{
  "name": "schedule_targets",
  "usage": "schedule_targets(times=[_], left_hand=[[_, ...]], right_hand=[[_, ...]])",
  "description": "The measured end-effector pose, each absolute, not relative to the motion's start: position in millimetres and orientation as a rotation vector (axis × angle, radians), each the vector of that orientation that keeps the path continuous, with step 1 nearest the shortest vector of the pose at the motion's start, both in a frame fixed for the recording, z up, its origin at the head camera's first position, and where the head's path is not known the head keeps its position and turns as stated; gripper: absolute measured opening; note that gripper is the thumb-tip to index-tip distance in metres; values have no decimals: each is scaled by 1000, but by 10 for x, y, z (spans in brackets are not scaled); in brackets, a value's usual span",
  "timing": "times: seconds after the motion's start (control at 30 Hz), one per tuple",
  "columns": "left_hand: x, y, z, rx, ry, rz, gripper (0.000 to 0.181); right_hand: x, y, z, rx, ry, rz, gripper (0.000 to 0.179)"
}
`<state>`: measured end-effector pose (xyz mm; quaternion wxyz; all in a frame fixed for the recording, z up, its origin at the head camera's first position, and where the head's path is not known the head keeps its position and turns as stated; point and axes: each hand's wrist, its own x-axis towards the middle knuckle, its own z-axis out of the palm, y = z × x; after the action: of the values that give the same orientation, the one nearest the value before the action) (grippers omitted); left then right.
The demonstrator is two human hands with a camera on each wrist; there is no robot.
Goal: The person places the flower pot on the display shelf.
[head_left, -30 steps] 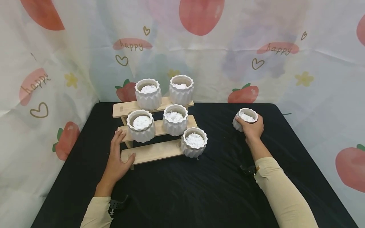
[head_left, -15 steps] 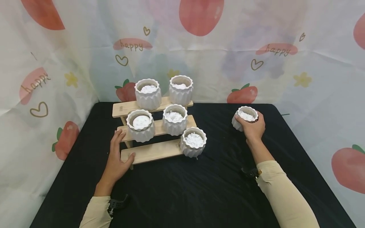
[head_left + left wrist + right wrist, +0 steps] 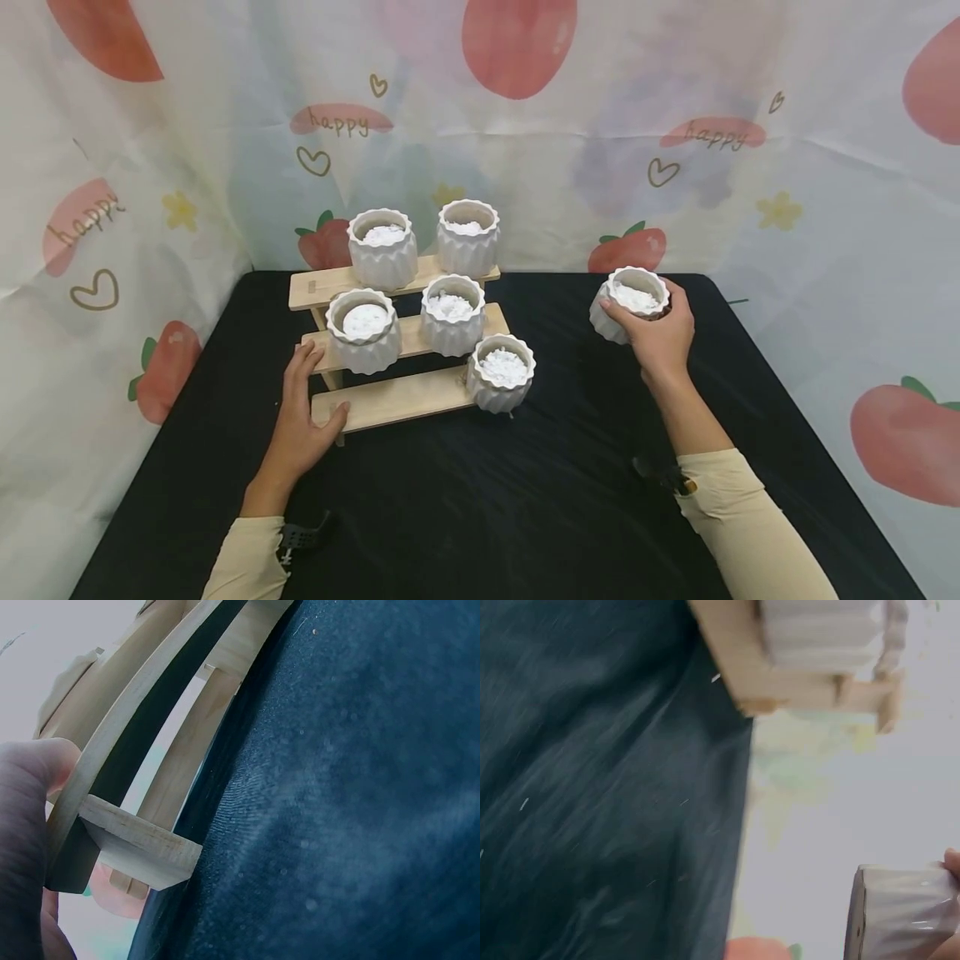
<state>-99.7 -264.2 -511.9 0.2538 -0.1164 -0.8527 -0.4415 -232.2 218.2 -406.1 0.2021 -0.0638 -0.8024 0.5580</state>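
Observation:
My right hand (image 3: pixel 663 337) grips a white fluted pot (image 3: pixel 607 319) by its right side. White crumbly filling shows inside it. In the right wrist view this pot (image 3: pixel 906 909) is seen side-on at the lower right corner, raised off the black cloth. At the left end of a three-step wooden stand (image 3: pixel 405 404), my left hand (image 3: pixel 296 429) holds on, thumb on the lowest shelf and fingers by the middle one. The left wrist view has the thumb (image 3: pixel 56 761) over the edge of a shelf board (image 3: pixel 135 686).
Several matching pots occupy the stand: two on top, two in the middle, and one pot (image 3: pixel 501 375) at the right end of the lowest shelf. Black cloth (image 3: pixel 487 508) covers the table. A printed curtain (image 3: pixel 555 192) hangs right behind and at the left.
My right hand has lifted the pot and moved it slightly left and up in the head view. The left hand stays at the stand. The head view has shifted a little.

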Motion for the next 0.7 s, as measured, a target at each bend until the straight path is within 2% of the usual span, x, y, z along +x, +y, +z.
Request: schedule_targets(times=[0.4, 0.7], left_hand=[[-988, -2647, -5106, -335, -2307, -1196, 94], [-986, -2647, -5110, -347, -2305, -1199, 93]], right_hand=[[-1836, 1916, -3718, 181, -2048, 1685, 77], [-1499, 1713, -3562, 340, -2084, 1760, 76]])
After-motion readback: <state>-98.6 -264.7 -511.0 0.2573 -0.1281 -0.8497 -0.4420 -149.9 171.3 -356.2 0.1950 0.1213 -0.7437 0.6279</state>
